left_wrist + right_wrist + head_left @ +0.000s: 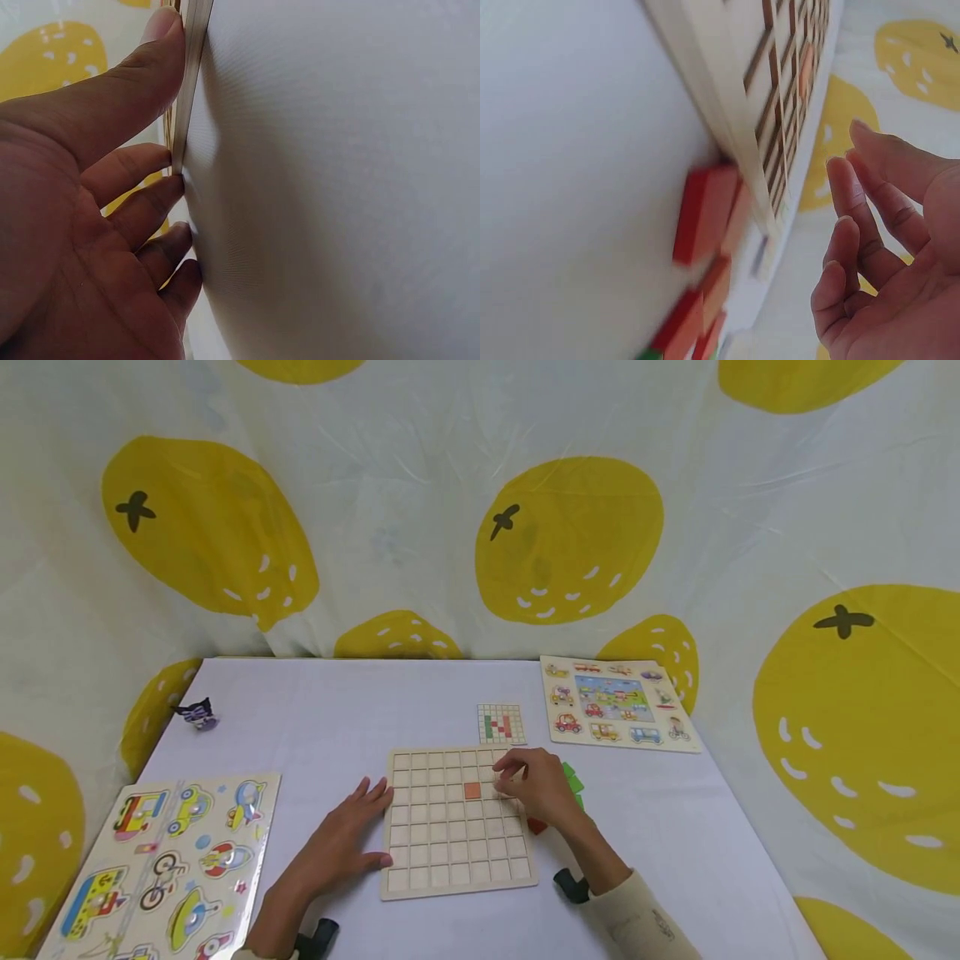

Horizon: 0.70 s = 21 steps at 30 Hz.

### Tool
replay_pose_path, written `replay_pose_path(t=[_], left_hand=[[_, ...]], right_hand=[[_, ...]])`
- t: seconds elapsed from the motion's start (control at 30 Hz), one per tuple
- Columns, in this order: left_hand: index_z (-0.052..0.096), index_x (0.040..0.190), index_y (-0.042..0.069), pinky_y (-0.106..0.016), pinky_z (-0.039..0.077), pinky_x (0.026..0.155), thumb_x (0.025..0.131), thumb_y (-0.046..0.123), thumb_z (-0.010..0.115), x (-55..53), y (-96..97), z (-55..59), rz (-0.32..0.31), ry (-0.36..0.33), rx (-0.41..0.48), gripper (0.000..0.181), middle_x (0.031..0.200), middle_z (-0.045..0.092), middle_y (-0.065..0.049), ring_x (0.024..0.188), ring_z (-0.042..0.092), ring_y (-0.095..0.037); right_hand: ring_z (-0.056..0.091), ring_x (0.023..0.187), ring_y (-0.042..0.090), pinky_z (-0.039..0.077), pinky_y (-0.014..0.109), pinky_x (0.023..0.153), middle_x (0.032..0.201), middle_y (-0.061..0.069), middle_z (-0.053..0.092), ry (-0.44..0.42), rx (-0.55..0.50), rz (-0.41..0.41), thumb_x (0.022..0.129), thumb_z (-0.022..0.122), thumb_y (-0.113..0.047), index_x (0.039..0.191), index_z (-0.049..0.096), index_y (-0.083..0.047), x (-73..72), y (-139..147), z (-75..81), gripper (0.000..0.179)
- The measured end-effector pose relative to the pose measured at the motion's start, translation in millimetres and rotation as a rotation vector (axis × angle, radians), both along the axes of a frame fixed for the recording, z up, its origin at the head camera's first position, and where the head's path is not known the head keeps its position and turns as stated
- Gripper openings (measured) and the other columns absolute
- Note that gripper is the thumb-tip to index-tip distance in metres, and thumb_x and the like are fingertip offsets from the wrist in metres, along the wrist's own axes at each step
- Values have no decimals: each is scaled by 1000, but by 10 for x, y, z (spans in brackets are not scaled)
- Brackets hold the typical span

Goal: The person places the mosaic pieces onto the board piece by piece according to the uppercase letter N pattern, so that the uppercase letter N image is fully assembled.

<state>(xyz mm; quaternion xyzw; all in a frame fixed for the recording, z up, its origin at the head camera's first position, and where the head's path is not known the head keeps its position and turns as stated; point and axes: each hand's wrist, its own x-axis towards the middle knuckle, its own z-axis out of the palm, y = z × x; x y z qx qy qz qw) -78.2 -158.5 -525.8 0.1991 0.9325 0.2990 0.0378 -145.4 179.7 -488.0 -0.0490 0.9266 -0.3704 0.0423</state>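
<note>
A square wooden grid board [459, 888] lies on the white table, with one orange tile [472, 790] in a cell of its upper part. Beside the board's left edge is my left hand [347, 833], thumb and fingers spread and touching the rim [196, 52]. My right hand [538, 787] hovers over the board's upper right part. Its fingers are loosely bent, thumb close to the index finger, with nothing between them in the right wrist view. Red tiles [705, 214] and green tiles [573, 779] lie right of the board, partly hidden by the right hand.
A small pattern card [501, 724] with green and red squares lies behind the board. One picture puzzle [622, 702] is at the back right, another [161, 868] at the front left. A small dark crumpled object [198, 715] sits at the back left.
</note>
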Motion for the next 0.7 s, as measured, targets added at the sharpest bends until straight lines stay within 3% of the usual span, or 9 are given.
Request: replay_pose_path(t=[0.17,0.37,0.53,0.7], left_hand=[[49,158,3,-66,38,122,76,29,95,-5,1,-19,-3,10,7,97,168,43,-15,160,31,-45],[48,159,5,-66,37,123,75,30,95,-5,8,-15,13,-26,-4,99,169,42,-13,161,29,-43],[48,159,6,-66,36,124,76,33,95,-5,-3,-14,10,-38,-7,99,170,42,-12,162,28,-42],[48,159,6,-67,36,123,76,33,95,-6,-3,-9,10,-31,-2,99,169,42,-13,161,29,-43]], right_hand=[[55,83,18,45,30,72,87,-8,74,-16,33,-59,86,89,-17,101,82,-21,39,177,45,18],[56,92,22,46,32,78,95,-2,74,-54,76,-102,85,87,-15,99,81,-22,106,350,18,16],[51,91,21,43,33,73,90,6,66,-85,109,-87,84,84,-8,98,83,-19,165,446,-31,18],[53,93,20,46,31,76,95,3,68,-93,127,-55,81,86,-1,96,82,-21,206,483,-77,25]])
